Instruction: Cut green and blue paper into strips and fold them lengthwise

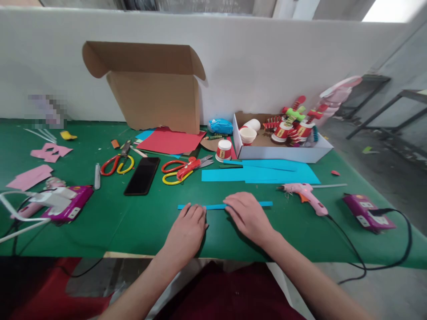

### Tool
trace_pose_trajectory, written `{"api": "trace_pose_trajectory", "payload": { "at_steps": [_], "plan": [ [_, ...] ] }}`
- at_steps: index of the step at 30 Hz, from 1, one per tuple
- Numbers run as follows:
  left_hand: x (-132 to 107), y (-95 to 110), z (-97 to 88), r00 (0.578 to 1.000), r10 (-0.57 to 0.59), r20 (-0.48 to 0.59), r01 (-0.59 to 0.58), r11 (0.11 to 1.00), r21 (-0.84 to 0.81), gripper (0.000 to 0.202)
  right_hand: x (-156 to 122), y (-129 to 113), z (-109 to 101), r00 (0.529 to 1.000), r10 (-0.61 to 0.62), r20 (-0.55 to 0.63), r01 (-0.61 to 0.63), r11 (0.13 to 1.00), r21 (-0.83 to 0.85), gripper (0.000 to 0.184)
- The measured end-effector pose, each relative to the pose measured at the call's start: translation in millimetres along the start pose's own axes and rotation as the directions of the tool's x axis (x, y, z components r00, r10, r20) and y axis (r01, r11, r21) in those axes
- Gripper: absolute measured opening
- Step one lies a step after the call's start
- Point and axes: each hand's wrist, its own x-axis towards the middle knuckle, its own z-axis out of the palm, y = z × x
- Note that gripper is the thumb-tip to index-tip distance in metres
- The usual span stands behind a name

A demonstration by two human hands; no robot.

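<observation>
A narrow blue paper strip [215, 207] lies lengthwise across the green table in front of me. My left hand [191, 224] grips it left of its middle, fingers curled together on it and pressing down. Bent over the right half is my right hand [245, 215], its fingertips closed on the strip with the thumb side toward the left hand. The strip's ends stick out past both hands; parts of it are hidden under the fingers. Just beyond lie wider blue paper sheets [223, 174] and red-yellow scissors [187, 170].
A pink glue gun [307, 195] and a purple power strip [367, 213] with a cable are on the right. Behind stand a white box [283, 153] of cup figures, a paper cup [223, 151] and cardboard [156, 100]. A phone [143, 176] and second scissors [120, 161] lie left.
</observation>
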Motion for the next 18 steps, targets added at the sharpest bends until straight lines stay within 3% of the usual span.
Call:
{"api": "trace_pose_trajectory", "payload": {
  "at_steps": [3,7,13,18],
  "plan": [
    [-1,-1,0.0,1.000,0.002,-0.007,-0.002,1.000,0.013,0.032,-13,-7,4,0.976,-0.126,0.176,0.130,0.991,-0.014,0.051],
    [-3,-1,-1.3,1.000,0.024,-0.005,-0.023,0.999,0.045,0.034,-21,-4,5,0.946,-0.040,0.323,0.061,0.997,-0.055,0.069],
    [1,11,-4.3,0.998,-0.069,0.011,0.069,0.998,0.002,0.038,-23,3,0,0.936,-0.026,0.351,0.049,0.997,-0.056,0.068],
    [9,25,2.3,0.999,-0.005,0.035,0.006,0.999,-0.051,0.042,-25,2,3,0.943,-0.029,0.332,0.054,0.996,-0.067,0.071]
  ]
}}
